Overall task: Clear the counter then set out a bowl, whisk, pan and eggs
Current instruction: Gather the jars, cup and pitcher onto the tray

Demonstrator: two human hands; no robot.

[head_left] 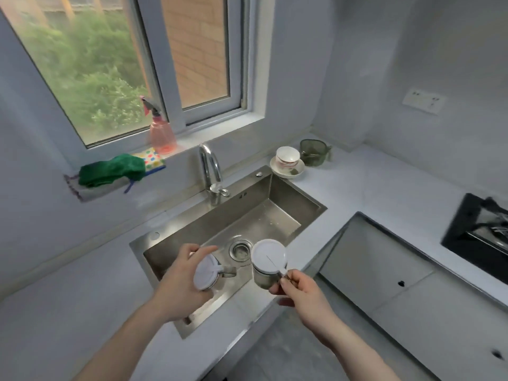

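Here, your left hand (181, 279) grips one white-lidded jar (206, 274) and your right hand (298, 290) pinches the handle of another jar (268, 264), both held over the sink (288, 193), where that thin pinch could let it tip and drop.

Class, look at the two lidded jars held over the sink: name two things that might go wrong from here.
1. The right hand pinches only the small handle of its jar; that thin grip might slip, dropping it into the sink.
2. The left hand holds its jar tilted, so the lid could open and spill.
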